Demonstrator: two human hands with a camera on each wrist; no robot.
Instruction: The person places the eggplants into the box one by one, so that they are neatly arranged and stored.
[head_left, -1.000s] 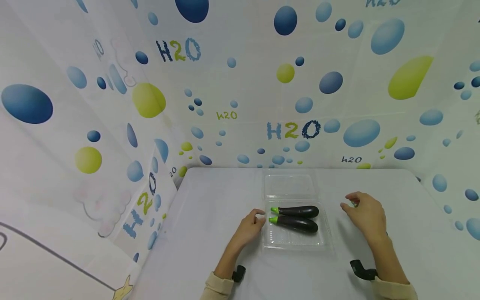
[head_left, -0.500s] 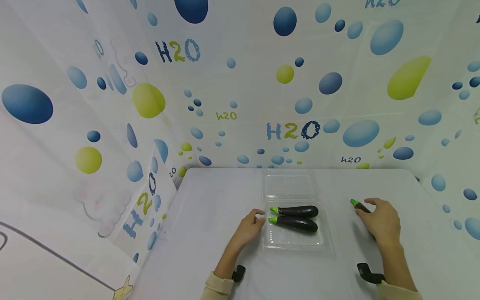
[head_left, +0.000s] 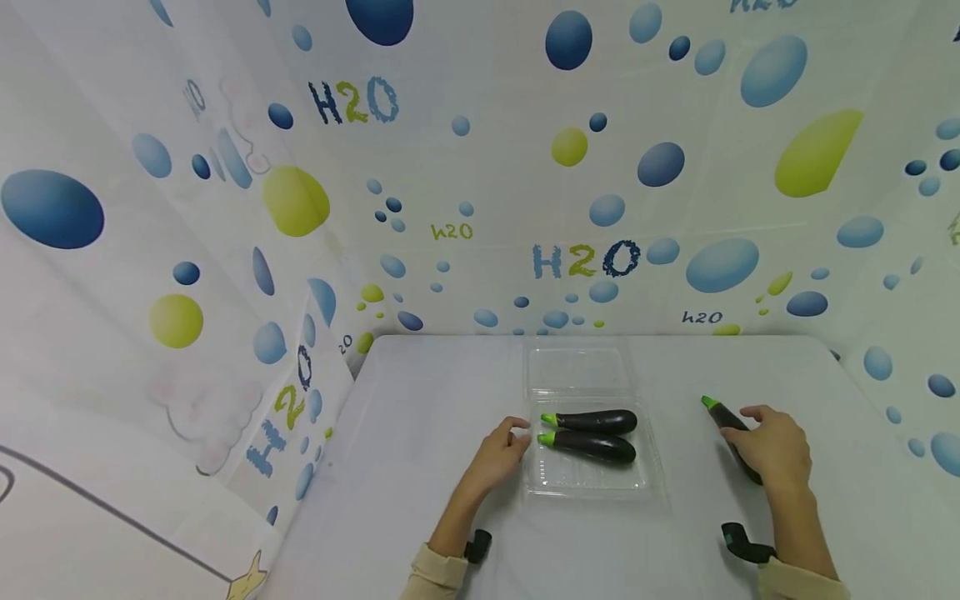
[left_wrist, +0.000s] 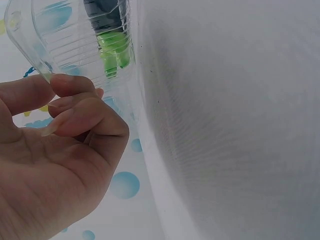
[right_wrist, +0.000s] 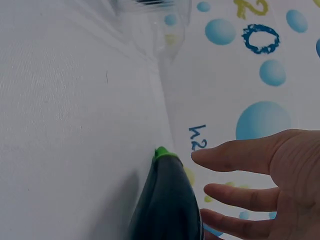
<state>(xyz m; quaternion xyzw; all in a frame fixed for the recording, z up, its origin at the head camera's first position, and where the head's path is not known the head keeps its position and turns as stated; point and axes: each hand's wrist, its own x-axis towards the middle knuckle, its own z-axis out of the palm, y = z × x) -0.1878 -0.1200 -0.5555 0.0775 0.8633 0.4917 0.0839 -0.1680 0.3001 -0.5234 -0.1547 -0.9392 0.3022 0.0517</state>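
Observation:
At the table's middle lies an unfolded clear plastic clamshell container (head_left: pixel 585 482), its lid (head_left: pixel 577 367) spread flat behind it. Inside rest two dark eggplants, the back one (head_left: pixel 600 422) and the front one (head_left: pixel 596 450), green stems to the left. My left hand (head_left: pixel 497 454) is at the container's left side; the left wrist view shows its thumb and curled fingers pinching the clear rim (left_wrist: pixel 37 65). A third eggplant (head_left: pixel 722 416) lies slanted on the table to the right. Beside it is my right hand (head_left: pixel 780 450), fingers extended and spread, thumb overlapping the eggplant in the head view.
A white cloth covers the table (head_left: pixel 420 392). Behind and left hangs a white curtain (head_left: pixel 495 175) printed with blue and green dots and H2O lettering. Dark camera mounts (head_left: pixel 742 546) stick out from both wrists.
My right hand has drawn back to the right and nearer, uncovering more of the third eggplant. My left hand and the container have stayed in place.

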